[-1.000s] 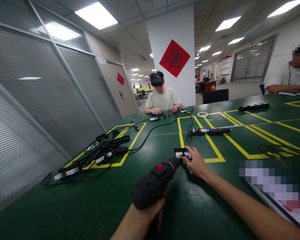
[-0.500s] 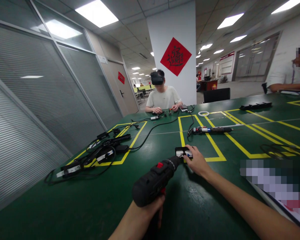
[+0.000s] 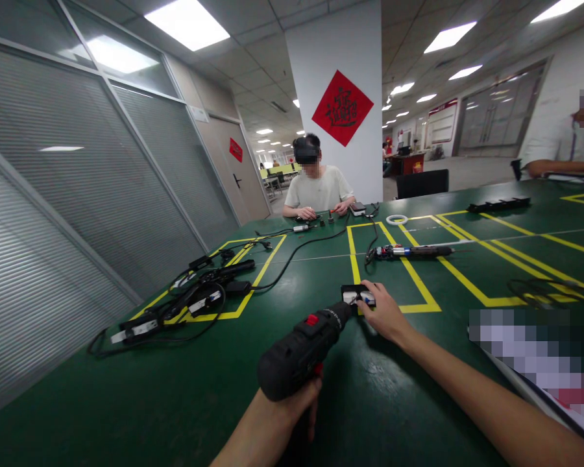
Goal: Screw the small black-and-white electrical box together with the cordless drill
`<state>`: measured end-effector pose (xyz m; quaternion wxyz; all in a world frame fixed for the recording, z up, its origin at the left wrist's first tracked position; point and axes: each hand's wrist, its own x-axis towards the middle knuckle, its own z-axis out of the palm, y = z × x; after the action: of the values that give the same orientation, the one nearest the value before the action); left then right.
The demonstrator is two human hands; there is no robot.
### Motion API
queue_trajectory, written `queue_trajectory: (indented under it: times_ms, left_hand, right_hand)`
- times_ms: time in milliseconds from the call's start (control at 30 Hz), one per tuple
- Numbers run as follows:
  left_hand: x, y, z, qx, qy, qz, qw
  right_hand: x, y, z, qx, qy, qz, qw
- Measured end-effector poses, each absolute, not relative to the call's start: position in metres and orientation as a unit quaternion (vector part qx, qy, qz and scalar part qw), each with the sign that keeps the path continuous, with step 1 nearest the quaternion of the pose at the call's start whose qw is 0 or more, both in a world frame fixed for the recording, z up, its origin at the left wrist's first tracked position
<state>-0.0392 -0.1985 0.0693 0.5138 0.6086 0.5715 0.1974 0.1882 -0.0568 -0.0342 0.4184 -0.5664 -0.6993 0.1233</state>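
My left hand (image 3: 299,399) is wrapped round the handle of a black cordless drill (image 3: 296,357) with red buttons. The drill points away from me, and its chuck end reaches a small black case with white parts inside (image 3: 349,296). On the right side of that case, my right hand (image 3: 383,314) grips it with closed fingers against the green table (image 3: 394,402). The drill's tip and the exact contact point are partly hidden behind the chuck and my fingers.
Black cabled devices (image 3: 204,285) lie at the left. Beyond my right hand lies a pen-like tool (image 3: 411,252) with a cable. A white tape ring (image 3: 396,220) and a black strip (image 3: 499,205) are farther back. A person (image 3: 318,188) sits opposite; another (image 3: 559,149) sits at the right.
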Motion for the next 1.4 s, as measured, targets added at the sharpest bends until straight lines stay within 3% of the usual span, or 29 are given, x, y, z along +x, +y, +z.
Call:
queue_trajectory:
  times_ms: [1400]
  left_hand:
    - [-0.035, -0.199, 0.077, 0.599, 0.574, 0.213, 0.515]
  right_hand:
    - [0.194, -0.053, -0.039, -0.536, -0.723, 0.147, 0.41]
